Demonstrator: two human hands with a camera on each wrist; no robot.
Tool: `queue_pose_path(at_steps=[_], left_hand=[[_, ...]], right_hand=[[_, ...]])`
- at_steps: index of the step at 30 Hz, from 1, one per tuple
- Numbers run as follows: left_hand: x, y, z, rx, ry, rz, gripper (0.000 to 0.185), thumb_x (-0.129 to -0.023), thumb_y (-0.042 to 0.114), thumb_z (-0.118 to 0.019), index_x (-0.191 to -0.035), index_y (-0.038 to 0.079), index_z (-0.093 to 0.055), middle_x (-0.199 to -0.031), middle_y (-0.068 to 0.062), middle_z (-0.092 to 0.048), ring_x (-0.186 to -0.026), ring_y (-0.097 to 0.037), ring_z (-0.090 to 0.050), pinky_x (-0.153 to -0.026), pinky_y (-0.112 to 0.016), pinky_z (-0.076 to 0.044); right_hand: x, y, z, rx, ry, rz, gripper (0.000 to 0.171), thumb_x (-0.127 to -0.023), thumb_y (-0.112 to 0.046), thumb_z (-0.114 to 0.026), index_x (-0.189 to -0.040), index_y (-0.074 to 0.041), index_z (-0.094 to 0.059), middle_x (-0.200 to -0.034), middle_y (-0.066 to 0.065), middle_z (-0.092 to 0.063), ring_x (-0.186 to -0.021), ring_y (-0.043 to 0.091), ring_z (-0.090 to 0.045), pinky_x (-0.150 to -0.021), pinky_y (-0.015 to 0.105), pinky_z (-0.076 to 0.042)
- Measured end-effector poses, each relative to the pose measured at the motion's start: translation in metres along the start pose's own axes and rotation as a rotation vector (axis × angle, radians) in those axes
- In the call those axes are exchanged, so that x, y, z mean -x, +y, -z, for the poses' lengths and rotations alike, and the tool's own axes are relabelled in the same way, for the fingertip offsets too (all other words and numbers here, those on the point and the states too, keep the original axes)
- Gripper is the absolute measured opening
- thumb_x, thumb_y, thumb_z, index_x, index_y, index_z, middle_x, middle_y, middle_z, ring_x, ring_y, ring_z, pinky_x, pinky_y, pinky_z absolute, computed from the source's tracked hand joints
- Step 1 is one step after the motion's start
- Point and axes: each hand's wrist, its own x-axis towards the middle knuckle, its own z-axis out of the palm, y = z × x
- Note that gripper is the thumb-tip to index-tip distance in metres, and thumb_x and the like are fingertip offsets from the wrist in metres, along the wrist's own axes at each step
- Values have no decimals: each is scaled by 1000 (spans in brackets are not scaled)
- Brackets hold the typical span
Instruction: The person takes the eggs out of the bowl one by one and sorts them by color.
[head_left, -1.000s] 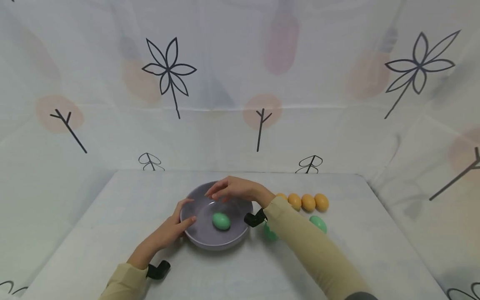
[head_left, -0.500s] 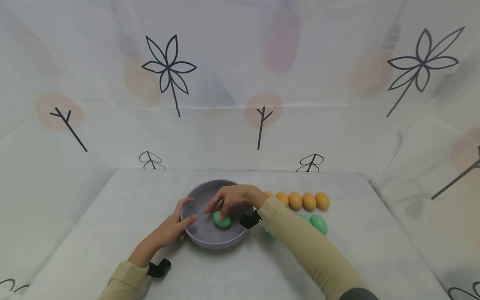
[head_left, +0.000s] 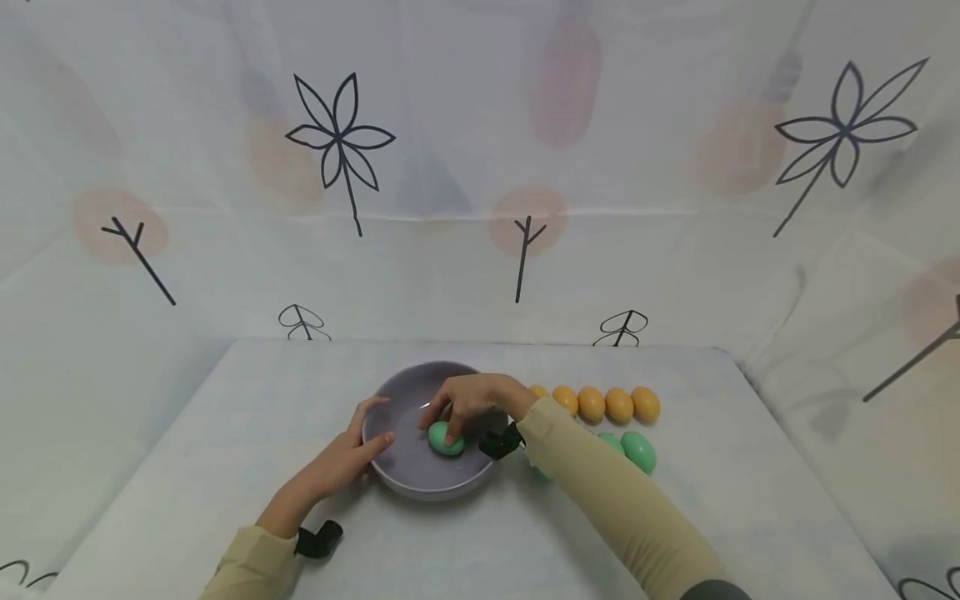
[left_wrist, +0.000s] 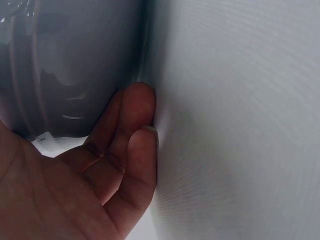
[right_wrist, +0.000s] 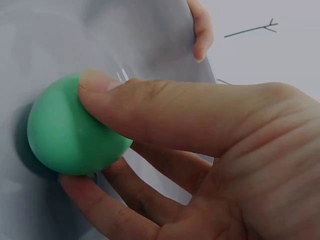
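A grey-purple bowl (head_left: 431, 487) stands on the white table, a single green egg (head_left: 438, 437) lying on its inner floor. My left hand (head_left: 347, 460) grips the bowl's left side, thumb over the rim and fingers low against the outer wall. In the left wrist view those fingers (left_wrist: 140, 107) reach down to where the bowl meets the cloth. Inside the bowl, my right hand (head_left: 474, 400) pinches the green egg between thumb and fingers. The right wrist view shows the thumb on top of the egg (right_wrist: 62, 132) and a fingertip at its lower side.
A row of several orange eggs (head_left: 591, 404) lies right of the bowl. In front of them are more green eggs (head_left: 639, 452), some partly hidden behind my right sleeve (head_left: 600, 483). A patterned cloth wall (head_left: 435, 275) rises behind the table.
My right hand has come down from above the bowl's far side to the green egg and now pinches it. The left hand has stayed on the bowl.
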Motion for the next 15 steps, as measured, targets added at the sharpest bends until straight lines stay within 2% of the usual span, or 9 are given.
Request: queue_pose_path(at_steps=[3, 8, 15], left_hand=[[0, -1, 0, 5, 0, -5, 61, -101, 37, -57, -150, 29, -22, -131, -25, -42, -94, -29, -54, -69, -38, -42], [0, -3, -1, 14, -2, -6, 62, -101, 37, -57, -151, 29, -21, -128, -24, -42, -85, -26, -53, -66, -38, -41], [-1, -3, 0, 6, -17, 4, 62, -101, 39, -55, -151, 31, -19, -101, -15, -50, -66, -22, -45, -62, -36, -39]], right_hand=[[0, 1, 0, -5, 17, -8, 44, -77, 4, -81, -117, -13, -75, -121, 0, -67, -110, 10, -59, -86, 28, -50], [2, 3, 1, 6, 45, 17, 43, -76, -1, -82, -116, -14, -75, -119, -3, -68, -110, 10, -59, -86, 28, -50], [3, 2, 4, -17, 73, 83, 45, -76, -1, -82, -119, -9, -73, -116, -5, -70, -108, 12, -61, -84, 28, -51]])
